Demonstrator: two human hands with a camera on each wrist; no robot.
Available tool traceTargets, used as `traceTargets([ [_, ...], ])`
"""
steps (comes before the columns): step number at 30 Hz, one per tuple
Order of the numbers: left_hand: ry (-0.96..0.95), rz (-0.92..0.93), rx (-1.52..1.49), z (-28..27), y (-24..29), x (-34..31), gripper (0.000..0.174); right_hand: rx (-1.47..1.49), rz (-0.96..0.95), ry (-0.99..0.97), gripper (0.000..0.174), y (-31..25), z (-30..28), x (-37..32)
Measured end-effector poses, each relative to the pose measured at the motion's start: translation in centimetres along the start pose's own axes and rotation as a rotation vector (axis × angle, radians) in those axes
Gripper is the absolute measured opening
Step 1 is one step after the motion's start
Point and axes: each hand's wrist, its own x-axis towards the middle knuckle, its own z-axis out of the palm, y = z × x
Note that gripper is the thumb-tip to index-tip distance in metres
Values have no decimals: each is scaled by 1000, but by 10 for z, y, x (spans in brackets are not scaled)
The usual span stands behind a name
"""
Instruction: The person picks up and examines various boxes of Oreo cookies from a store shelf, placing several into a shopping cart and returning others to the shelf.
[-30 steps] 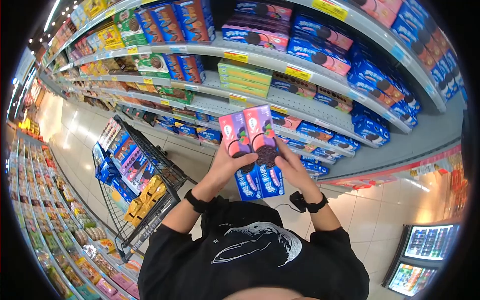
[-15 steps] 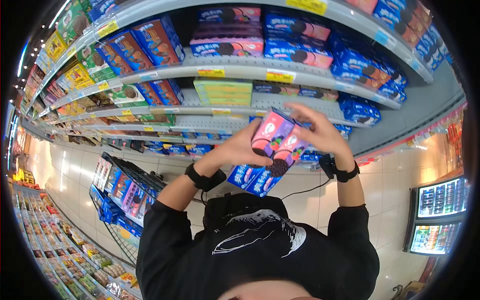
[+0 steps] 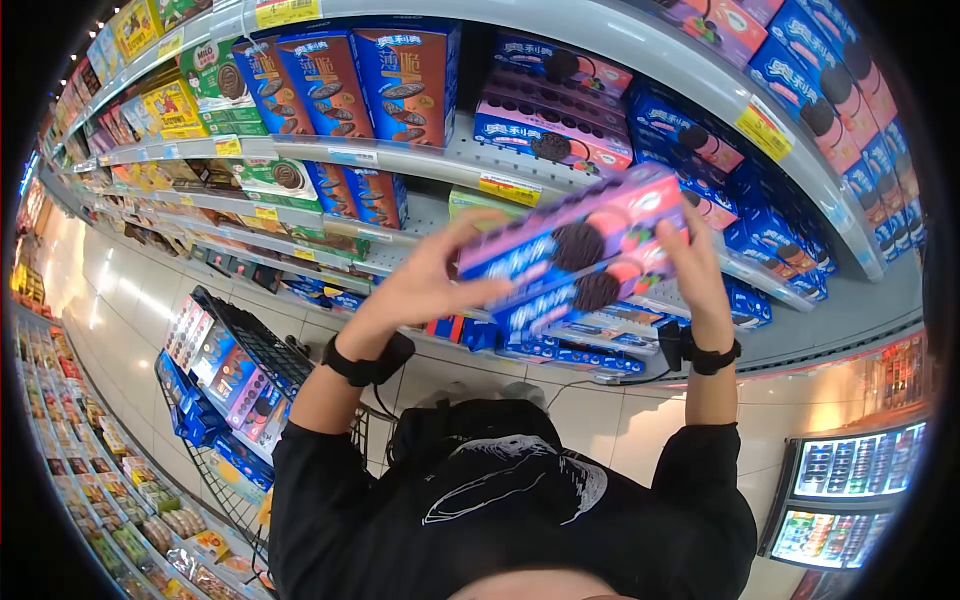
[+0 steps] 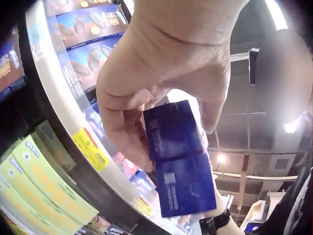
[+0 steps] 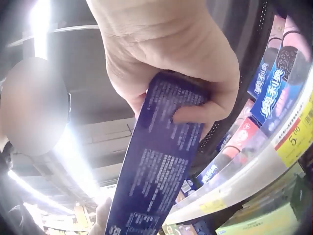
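Two cookie boxes (image 3: 580,245) in blue, pink and purple, with dark sandwich cookies printed on them, are held side by side in front of the shelf. They lie lengthwise and tilted, right end higher, slightly blurred. My left hand (image 3: 425,280) grips their left end, its thumb along the near side. At the right end my right hand (image 3: 697,265) holds them. In the left wrist view, two dark blue box ends (image 4: 181,156) show below the left hand (image 4: 166,63). One finger of the right hand (image 5: 171,49) lies across a printed purple-blue box side (image 5: 161,152) in the right wrist view.
Shelves ahead carry blue-brown cookie boxes (image 3: 405,85), pink-purple cookie boxes (image 3: 555,125) and yellow price tags (image 3: 510,190). A loaded shopping cart (image 3: 250,350) stands at left on the tiled floor. Lit drink coolers (image 3: 850,490) are at right.
The two boxes have turned from upright to lying lengthwise and moved up toward the shelf. My hands have spread to opposite ends. The right hand briefly loosened midway and holds again.
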Motion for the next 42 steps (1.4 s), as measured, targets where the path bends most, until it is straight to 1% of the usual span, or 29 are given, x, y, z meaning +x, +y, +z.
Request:
traceTargets([
  [1,2,1,-6,-3,1,4,70,86,57,68,42,1,-4,7],
  [2,110,-87,-92,-6,5,9,64,80,58,66,42,4,-5,14],
  [3,216,-174,-180,-7,8,14,58,186,73,110,41,9,-6,20],
  [4,217,-170,-186,-7,7,21,58,292,86,155,40,13,-7,24],
  [6,254,-151,-195,-8,7,37,55,297,96,173,42,17,-12,31],
  [7,246,-85,-155,-11,4,45,55,343,128,170,43,19,-16,35],
  [8,245,-78,-156,-12,4,54,55,390,162,169,43,21,-22,37],
  [10,304,69,-189,-13,4,73,55,389,167,148,44,16,-33,40],
  [13,297,70,-44,-31,0,106,54,198,187,16,50,10,-57,54],
  [14,320,63,47,-37,-2,118,54,42,207,68,50,8,-60,62],
  [15,316,58,48,-42,-8,131,54,2,314,-14,50,8,-69,74],
  [16,406,104,176,-46,-14,146,52,-37,418,-95,51,6,-75,86],
  [17,494,150,305,-48,-20,157,50,-94,329,-49,52,8,-70,93],
  [18,488,149,308,-47,-19,164,50,-234,237,-37,52,5,-65,101],
  [20,600,240,469,-44,-17,176,49,-254,375,-55,48,-1,-62,118],
  [21,569,115,427,-49,-23,186,52,-404,392,-29,50,0,-62,131],
  [22,568,115,426,-52,-31,195,52,-405,394,-28,50,-4,-61,138],
  [24,651,138,341,-50,-46,208,61,-466,423,-29,52,-19,-54,146],
  [25,666,191,354,-46,-41,208,71,-485,344,78,53,-25,-45,146],
  [29,634,142,341,-55,-70,224,71,-524,364,8,53,-33,-37,148],
  [31,417,88,539,-61,-59,220,69,-594,363,28,48,-21,-37,148],
  [32,423,86,539,-63,-54,219,69,-596,360,23,48,-13,-40,149],
  [34,378,-17,718,-62,-50,218,62,-563,229,-39,45,7,-49,150],
  [35,402,-29,719,-62,-55,223,64,-553,207,-131,64,14,-53,152],
  [36,406,-33,719,-59,-52,225,64,-554,206,-136,64,15,-52,154],
  [38,383,-76,854,-55,-47,230,63,-354,267,-198,39,16,-50,154],
  [39,333,-53,845,-57,-44,233,63,-363,304,-175,39,16,-49,156],
  [40,333,-53,844,-55,-48,236,63,-364,305,-175,39,16,-48,158],
  [42,528,-44,916,-50,-51,243,61,-267,364,-114,42,16,-44,162],
])
